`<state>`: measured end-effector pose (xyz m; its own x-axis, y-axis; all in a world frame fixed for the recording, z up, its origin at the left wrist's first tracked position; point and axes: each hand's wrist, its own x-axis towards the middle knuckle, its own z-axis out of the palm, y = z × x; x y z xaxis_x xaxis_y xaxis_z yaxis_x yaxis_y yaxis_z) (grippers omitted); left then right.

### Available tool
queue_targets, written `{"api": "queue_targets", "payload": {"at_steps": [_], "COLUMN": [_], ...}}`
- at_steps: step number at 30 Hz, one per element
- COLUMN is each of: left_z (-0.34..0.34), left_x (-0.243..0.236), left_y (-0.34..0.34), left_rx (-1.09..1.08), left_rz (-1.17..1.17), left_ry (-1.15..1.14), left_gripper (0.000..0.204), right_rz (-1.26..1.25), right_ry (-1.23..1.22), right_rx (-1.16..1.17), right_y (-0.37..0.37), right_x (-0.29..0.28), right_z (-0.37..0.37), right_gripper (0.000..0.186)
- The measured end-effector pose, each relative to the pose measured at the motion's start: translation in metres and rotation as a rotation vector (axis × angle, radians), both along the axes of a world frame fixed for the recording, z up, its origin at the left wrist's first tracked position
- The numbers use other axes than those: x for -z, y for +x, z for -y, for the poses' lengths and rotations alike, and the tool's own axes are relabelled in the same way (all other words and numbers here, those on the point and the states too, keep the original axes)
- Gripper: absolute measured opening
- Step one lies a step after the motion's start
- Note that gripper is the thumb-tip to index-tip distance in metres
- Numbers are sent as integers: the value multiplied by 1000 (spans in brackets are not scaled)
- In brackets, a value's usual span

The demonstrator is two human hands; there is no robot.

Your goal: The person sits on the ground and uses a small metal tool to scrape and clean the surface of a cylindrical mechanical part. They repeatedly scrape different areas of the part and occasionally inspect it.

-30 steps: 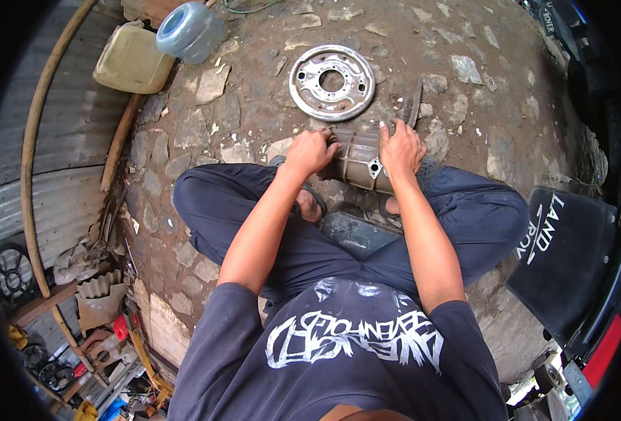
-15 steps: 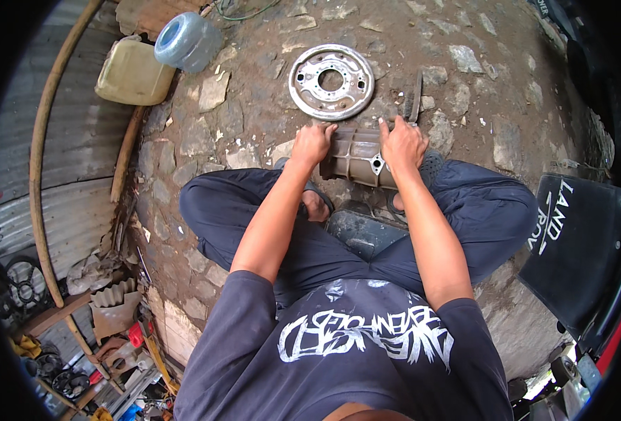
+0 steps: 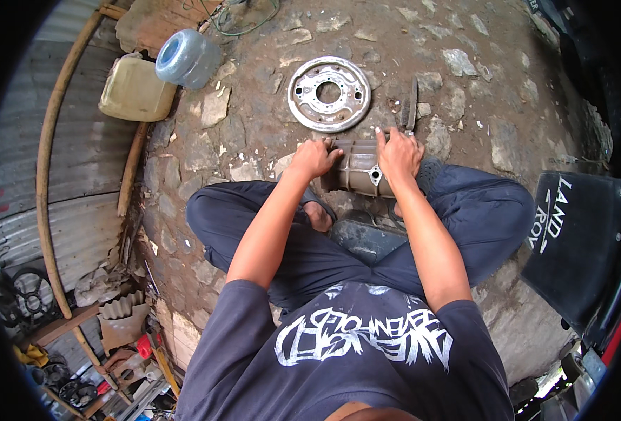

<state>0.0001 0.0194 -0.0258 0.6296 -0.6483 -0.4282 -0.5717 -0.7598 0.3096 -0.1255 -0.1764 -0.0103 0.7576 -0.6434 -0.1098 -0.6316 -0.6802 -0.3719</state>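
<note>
Between my feet lies a ribbed, brownish metal casing (image 3: 354,172), shaped like a short cylinder, with a small flange and a hole on its near side. My left hand (image 3: 315,157) grips its left end, fingers bent over the rim. At the other end, my right hand (image 3: 399,156) is wrapped over the top with the thumb pointing away from me. Just beyond the casing, a round silver metal plate (image 3: 312,116) with a large central hole lies flat on the ground.
A dark-bristled brush (image 3: 411,105) lies beyond my right hand. At the far left stand a yellowish jerrycan (image 3: 138,88) and a clear blue water jug (image 3: 187,59). Uneven stone paving (image 3: 215,107) surrounds me. A black mud flap (image 3: 573,242) hangs at the right; a cluttered shelf (image 3: 64,323) is at the lower left.
My left hand has shifted slightly rightward over the casing's end, its fingers curling further onto it. The whole scene sits a little lower in view. My right hand keeps its hold.
</note>
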Motion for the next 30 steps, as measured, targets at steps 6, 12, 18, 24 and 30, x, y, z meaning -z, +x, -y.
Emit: {"api": "queue_targets", "payload": {"at_steps": [6, 12, 18, 24, 30], "left_z": [2, 4, 24, 8, 6], "left_x": [9, -41, -5, -20, 7], "left_y": [-4, -11, 8, -4, -8], "left_rx": [-19, -60, -147, -38, -65], "left_rz": [124, -91, -121, -72, -3], "left_ry": [-54, 5, 161, 44, 27], "left_gripper": [71, 79, 85, 69, 68], "right_rz": [-24, 9, 7, -25, 57], "right_ry": [32, 27, 66, 58, 47], "right_rx": [-10, 15, -10, 27, 7], "right_y": [9, -2, 6, 3, -3], "right_x": [-7, 2, -6, 1, 3], "right_z": [-1, 1, -1, 4, -6], "right_gripper": [49, 47, 47, 48, 48]}}
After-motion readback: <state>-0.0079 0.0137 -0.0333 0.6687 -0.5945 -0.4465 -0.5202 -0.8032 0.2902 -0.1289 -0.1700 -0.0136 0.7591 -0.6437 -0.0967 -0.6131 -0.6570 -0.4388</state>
